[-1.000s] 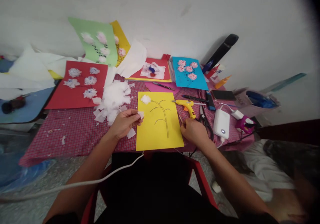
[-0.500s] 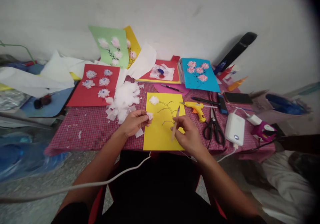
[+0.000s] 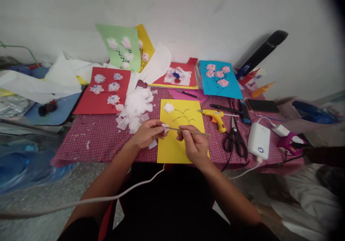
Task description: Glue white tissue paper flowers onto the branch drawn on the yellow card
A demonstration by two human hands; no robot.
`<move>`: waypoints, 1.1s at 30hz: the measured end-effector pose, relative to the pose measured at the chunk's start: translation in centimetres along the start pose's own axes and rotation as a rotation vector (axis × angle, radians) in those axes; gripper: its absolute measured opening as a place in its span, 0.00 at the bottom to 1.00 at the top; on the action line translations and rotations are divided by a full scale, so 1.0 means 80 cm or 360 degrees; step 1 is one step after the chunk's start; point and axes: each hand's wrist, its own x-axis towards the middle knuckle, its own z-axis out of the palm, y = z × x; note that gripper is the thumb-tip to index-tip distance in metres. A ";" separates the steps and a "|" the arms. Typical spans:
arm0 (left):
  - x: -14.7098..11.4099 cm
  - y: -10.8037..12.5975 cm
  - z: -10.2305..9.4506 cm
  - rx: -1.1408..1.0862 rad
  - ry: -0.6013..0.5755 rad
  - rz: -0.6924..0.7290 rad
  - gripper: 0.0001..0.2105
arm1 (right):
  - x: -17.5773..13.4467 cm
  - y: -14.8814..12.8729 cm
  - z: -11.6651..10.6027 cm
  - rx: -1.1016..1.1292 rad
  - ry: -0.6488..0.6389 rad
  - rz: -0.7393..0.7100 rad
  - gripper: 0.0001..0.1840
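My left hand [image 3: 150, 132] pinches a small piece of white tissue paper [image 3: 165, 126] above the left edge of a yellow sheet [image 3: 172, 153]. Between the fingers of my right hand [image 3: 195, 146] is a thin, light wooden stick [image 3: 201, 132], held nearly level, its tip at the tissue piece. Drawn dark stems curve across the yellow sheet, and one white tissue flower [image 3: 169, 107] sits near its top left. A heap of white tissue pieces [image 3: 138, 103] lies beyond my left hand. Right of the sheet rests a yellow glue gun [image 3: 217, 117].
Black scissors [image 3: 235, 142], a white power bank [image 3: 259, 138] and a phone [image 3: 262, 105] lie at the right. Finished-looking flower sheets in red [image 3: 86, 97], green [image 3: 118, 34] and blue [image 3: 207, 88] stand or lie behind. A white cable [image 3: 129, 189] crosses before my body.
My right hand has tipped the stick from upright to nearly level and brought its end to the tissue piece in my left hand. The view has shifted slightly.
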 end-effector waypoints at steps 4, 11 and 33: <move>-0.001 0.001 0.003 0.0002 0.0008 -0.0021 0.16 | -0.001 0.001 0.001 -0.0005 -0.0009 0.0000 0.11; -0.001 0.002 0.002 0.0009 0.0020 -0.0056 0.16 | -0.002 0.001 0.004 -0.0058 -0.0028 0.0059 0.12; 0.003 -0.011 0.007 0.1029 -0.0273 0.0315 0.08 | 0.037 -0.006 -0.021 -0.0390 -0.0598 0.0267 0.14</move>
